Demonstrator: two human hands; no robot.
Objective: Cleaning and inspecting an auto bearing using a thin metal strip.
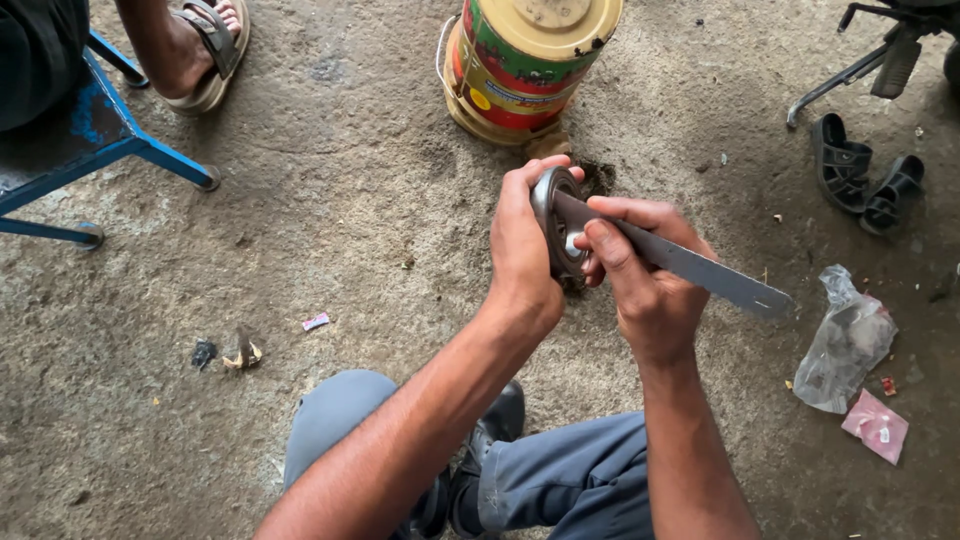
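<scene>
Rough grey concrete floor (350, 200) filled the whole view, stained and littered with scraps. Up in the middle, the left hand (522, 250) was wrapped tight around a round, dull-grey metal ring part (553, 215), gripping it on edge, rim toward the camera, well clear of the ground. It looked worn and grimy, with a paler shiny hub showing at its centre. And the right hand (640, 285) was closed firmly on a long flat grey metal strip (700, 270), thumb pressed along it, its near end laid right across the ring's face, its far end pointing off to the right. Just behind stood a yellow, red and green tin can (520, 65). Off right lay a crumpled clear plastic bag (845, 345) and black sandals (865, 175); left, a blue metal stool (90, 140).
</scene>
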